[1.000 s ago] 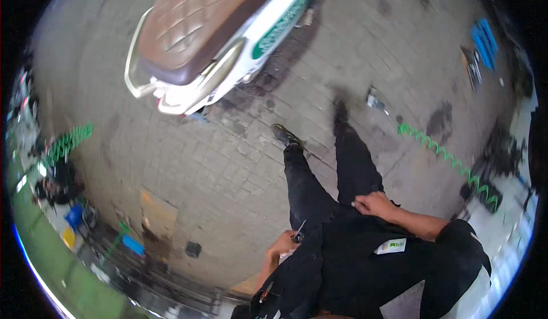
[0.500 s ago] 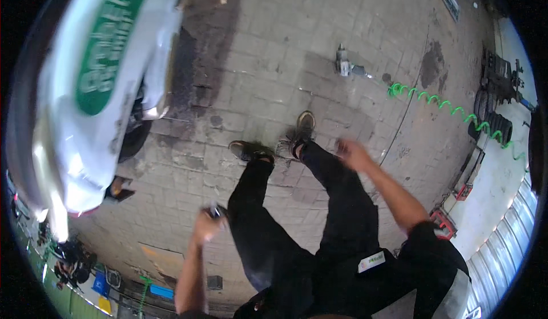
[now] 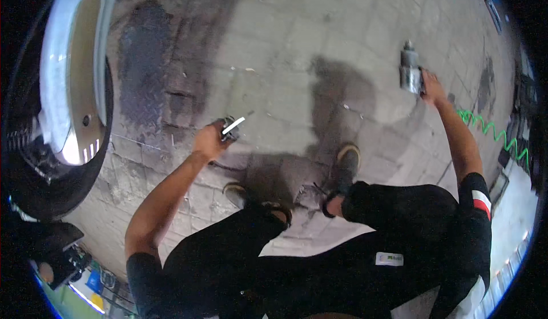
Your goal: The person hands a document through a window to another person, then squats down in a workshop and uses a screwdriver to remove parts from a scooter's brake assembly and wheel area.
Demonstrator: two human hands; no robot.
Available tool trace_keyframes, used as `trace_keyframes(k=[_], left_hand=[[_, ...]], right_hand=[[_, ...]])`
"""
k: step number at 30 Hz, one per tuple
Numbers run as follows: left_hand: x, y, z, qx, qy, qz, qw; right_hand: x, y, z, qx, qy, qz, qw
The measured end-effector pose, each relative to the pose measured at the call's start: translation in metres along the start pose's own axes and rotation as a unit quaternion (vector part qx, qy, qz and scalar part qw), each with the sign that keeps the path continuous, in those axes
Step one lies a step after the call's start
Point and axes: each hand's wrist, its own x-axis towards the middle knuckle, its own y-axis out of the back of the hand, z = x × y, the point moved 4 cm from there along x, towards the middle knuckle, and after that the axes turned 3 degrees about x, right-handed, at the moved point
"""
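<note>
At the right, my right hand (image 3: 432,87) has its fingers closed round the handle end of a grey metal air impact wrench (image 3: 410,73). The tool's nose points away from me, and it is at or close to the floor. My left hand (image 3: 211,142), out in front on the left, is closed on a small dark metal piece (image 3: 229,134). A slim white strip (image 3: 234,125) sticks out from that same hand. What kind of part these are cannot be made out.
A coiled green air hose (image 3: 496,134) runs off to the right behind my right wrist. On the left stands a motor vehicle with a white fender (image 3: 54,73) and black tyre (image 3: 85,185). Stained paving (image 3: 274,96) lies under my shoes (image 3: 348,162).
I have bent down low, closer to the floor. My right hand has reached forward and right and taken hold of the impact wrench. My left hand has moved forward, still holding its small things.
</note>
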Motion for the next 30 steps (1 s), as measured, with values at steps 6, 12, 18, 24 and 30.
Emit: trace_keyframes(k=[6, 12, 18, 24, 30], left_hand=[[-0.023, -0.017, -0.018, 0.026, 0.031, 0.088, 0.995], [-0.046, -0.017, 0.011, -0.124, 0.015, 0.266, 0.956], [-0.071, -0.022, -0.004, -0.088, -0.029, 0.362, 0.928], [-0.082, -0.037, -0.009, -0.033, 0.059, 0.394, 0.917], [-0.069, -0.058, -0.038, -0.133, 0.130, 0.380, 0.906]], right_hand=[[0.013, 0.003, -0.048, 0.069, -0.010, -0.009, 0.997], [-0.015, 0.034, -0.077, 0.020, -0.153, 0.052, 0.987], [0.011, 0.039, -0.078, 0.131, -0.084, 0.016, 0.988], [-0.002, 0.096, -0.216, 0.349, 0.080, 0.098, 0.929], [-0.049, 0.136, -0.366, 0.572, 0.231, -0.178, 0.767]])
